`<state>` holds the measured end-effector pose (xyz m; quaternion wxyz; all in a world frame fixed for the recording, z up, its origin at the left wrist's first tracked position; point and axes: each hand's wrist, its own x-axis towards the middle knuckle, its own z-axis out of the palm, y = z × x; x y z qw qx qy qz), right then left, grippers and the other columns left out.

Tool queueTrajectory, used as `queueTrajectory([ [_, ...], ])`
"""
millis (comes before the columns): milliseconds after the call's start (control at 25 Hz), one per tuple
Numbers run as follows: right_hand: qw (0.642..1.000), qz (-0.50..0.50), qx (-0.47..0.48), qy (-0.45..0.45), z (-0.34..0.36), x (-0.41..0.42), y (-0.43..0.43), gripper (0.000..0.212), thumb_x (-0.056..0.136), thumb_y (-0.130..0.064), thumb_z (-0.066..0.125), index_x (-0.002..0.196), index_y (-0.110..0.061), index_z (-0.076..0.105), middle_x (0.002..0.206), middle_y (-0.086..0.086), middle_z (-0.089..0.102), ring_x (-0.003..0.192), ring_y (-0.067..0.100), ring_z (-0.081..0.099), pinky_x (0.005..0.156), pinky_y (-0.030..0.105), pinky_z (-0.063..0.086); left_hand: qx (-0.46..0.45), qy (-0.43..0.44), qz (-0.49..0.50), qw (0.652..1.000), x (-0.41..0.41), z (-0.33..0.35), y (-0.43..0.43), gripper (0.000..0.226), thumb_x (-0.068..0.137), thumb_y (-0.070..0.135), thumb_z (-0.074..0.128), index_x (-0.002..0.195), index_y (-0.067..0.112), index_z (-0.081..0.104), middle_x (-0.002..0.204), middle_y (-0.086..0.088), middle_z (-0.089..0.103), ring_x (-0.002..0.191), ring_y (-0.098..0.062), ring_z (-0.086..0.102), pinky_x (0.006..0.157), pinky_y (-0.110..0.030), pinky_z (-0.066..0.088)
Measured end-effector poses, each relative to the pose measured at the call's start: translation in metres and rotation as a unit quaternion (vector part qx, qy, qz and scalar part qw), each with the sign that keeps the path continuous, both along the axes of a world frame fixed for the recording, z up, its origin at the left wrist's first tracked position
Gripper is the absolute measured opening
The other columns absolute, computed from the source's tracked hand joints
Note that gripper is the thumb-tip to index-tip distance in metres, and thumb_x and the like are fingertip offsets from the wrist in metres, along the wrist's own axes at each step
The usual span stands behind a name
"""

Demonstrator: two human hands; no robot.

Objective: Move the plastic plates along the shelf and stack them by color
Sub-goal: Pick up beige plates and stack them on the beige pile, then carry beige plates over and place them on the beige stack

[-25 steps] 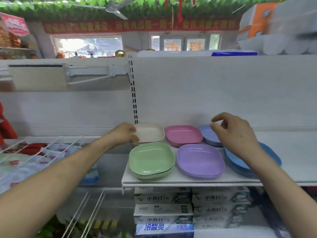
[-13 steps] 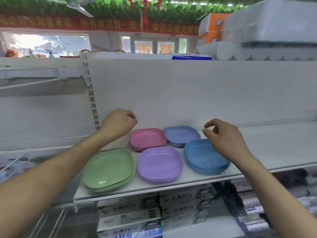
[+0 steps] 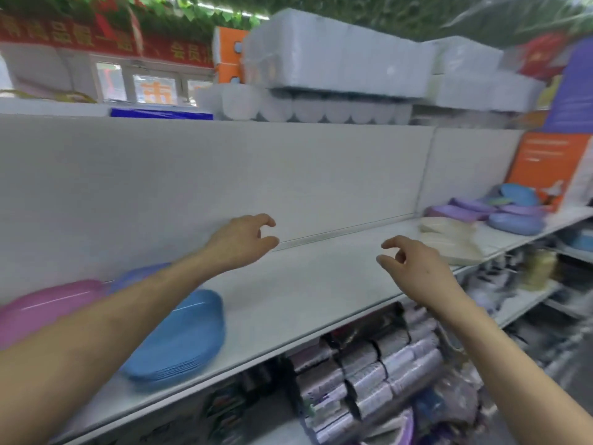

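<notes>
A stack of blue plates (image 3: 179, 335) lies at the left of the white shelf (image 3: 308, 290), with a pink plate (image 3: 45, 306) and a lavender-blue plate (image 3: 134, 276) behind my left forearm. Far right on the same shelf lie cream plates (image 3: 449, 239), purple plates (image 3: 462, 208), a lavender stack (image 3: 516, 221) and a blue plate (image 3: 518, 194). My left hand (image 3: 242, 240) hovers above the bare middle of the shelf, fingers curled and empty. My right hand (image 3: 414, 268) hangs over the shelf's front edge, also empty, left of the cream plates. The view is blurred.
Packs of white paper rolls (image 3: 337, 69) sit on the top of the shelf unit. Wrapped packs (image 3: 369, 374) fill the lower shelf. An orange sign (image 3: 545, 165) stands at the far right. The white back panel (image 3: 224, 175) rises behind the shelf.
The view has swung right along the shelf. Both hands have left the sorted plates and moved rightward, empty. The mixed plates at the far right have come into view.
</notes>
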<state>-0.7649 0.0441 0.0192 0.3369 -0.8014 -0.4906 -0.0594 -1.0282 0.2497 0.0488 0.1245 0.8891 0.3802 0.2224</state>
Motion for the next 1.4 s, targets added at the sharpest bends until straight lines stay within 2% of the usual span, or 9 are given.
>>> queueTrajectory([
  [120,0.999,-0.027,-0.017,-0.001,-0.004,0.071,-0.03,0.034,0.095,-0.039,0.064,0.127,-0.027,0.064,0.092,-0.004,0.061,0.092,0.022,0.061,0.085,0.038,0.049,-0.011,0.012,-0.042,0.999,0.085,-0.006,-0.011,0.043,0.095,0.049,0.058,0.136,0.035,0.055,0.1,0.004,0.063,0.097,-0.02,0.061,0.093,-0.041,0.053],
  [360,0.997,-0.077,-0.027,0.001,-0.008,0.195,-0.089,0.035,0.095,-0.037,0.063,0.128,-0.025,0.065,0.087,-0.008,0.065,0.081,0.01,0.062,0.076,0.037,0.052,-0.033,0.022,-0.102,0.994,0.232,-0.022,-0.036,0.046,0.097,0.051,0.057,0.138,0.031,0.054,0.107,0.001,0.064,0.102,-0.022,0.059,0.095,-0.037,0.049],
  [520,0.995,-0.097,-0.037,0.006,-0.019,0.252,-0.099,0.04,0.093,-0.052,0.059,0.128,-0.033,0.063,0.103,-0.008,0.059,0.093,0.014,0.06,0.082,0.041,0.053,-0.076,0.023,-0.137,0.987,0.301,-0.032,-0.042,0.041,0.099,0.052,0.056,0.136,0.035,0.056,0.11,0.001,0.065,0.106,-0.02,0.06,0.096,-0.034,0.048],
  [680,0.994,-0.1,-0.035,0.021,-0.028,0.299,-0.091,0.037,0.097,-0.047,0.058,0.131,-0.032,0.061,0.103,-0.008,0.057,0.088,0.008,0.059,0.074,0.035,0.05,-0.094,0.03,-0.188,0.977,0.36,-0.04,-0.032,0.032,0.103,0.046,0.053,0.134,0.039,0.062,0.121,0.005,0.064,0.11,-0.012,0.058,0.088,-0.025,0.039],
  [880,0.991,-0.123,-0.057,0.021,-0.02,0.356,-0.077,0.035,0.099,-0.044,0.058,0.131,-0.028,0.061,0.096,-0.009,0.058,0.087,0.01,0.057,0.069,0.033,0.045,-0.156,0.085,-0.22,0.959,0.425,-0.053,-0.008,0.038,0.094,0.058,0.062,0.129,0.045,0.065,0.132,0.012,0.062,0.122,-0.01,0.057,0.1,-0.026,0.042],
  [1040,0.988,-0.141,-0.053,0.031,-0.009,0.399,-0.047,0.039,0.097,-0.044,0.06,0.133,-0.027,0.062,0.091,-0.009,0.065,0.087,0.015,0.063,0.073,0.036,0.05,-0.176,0.14,-0.257,0.94,0.451,-0.056,0.011,0.055,0.08,0.05,0.078,0.132,0.045,0.062,0.114,0.008,0.064,0.1,-0.01,0.063,0.082,-0.023,0.045],
  [1200,0.991,-0.115,-0.049,0.048,-0.017,0.418,0.006,0.042,0.097,-0.044,0.061,0.135,-0.026,0.062,0.098,-0.004,0.065,0.09,0.017,0.063,0.079,0.035,0.051,-0.231,0.118,-0.273,0.926,0.452,-0.05,0.031,0.048,0.082,0.029,0.081,0.126,0.04,0.066,0.084,0.006,0.057,0.068,-0.002,0.058,0.067,-0.019,0.043],
  [1280,0.993,-0.096,-0.05,0.044,-0.022,0.427,0.029,0.042,0.097,-0.044,0.061,0.135,-0.026,0.062,0.102,-0.003,0.066,0.094,0.019,0.063,0.085,0.038,0.053,-0.22,0.101,-0.255,0.936,0.447,-0.048,0.041,0.041,0.09,0.021,0.077,0.127,0.034,0.067,0.085,0.008,0.055,0.061,0.003,0.054,0.065,-0.014,0.043],
  [1400,0.996,-0.046,-0.068,0.034,-0.025,0.438,0.058,0.043,0.097,-0.047,0.061,0.135,-0.028,0.063,0.112,-0.004,0.069,0.1,0.017,0.064,0.09,0.038,0.053,-0.208,0.09,-0.217,0.95,0.428,-0.041,0.055,0.038,0.095,0.022,0.071,0.131,0.034,0.067,0.098,-0.001,0.058,0.061,-0.003,0.052,0.067,-0.02,0.045],
])
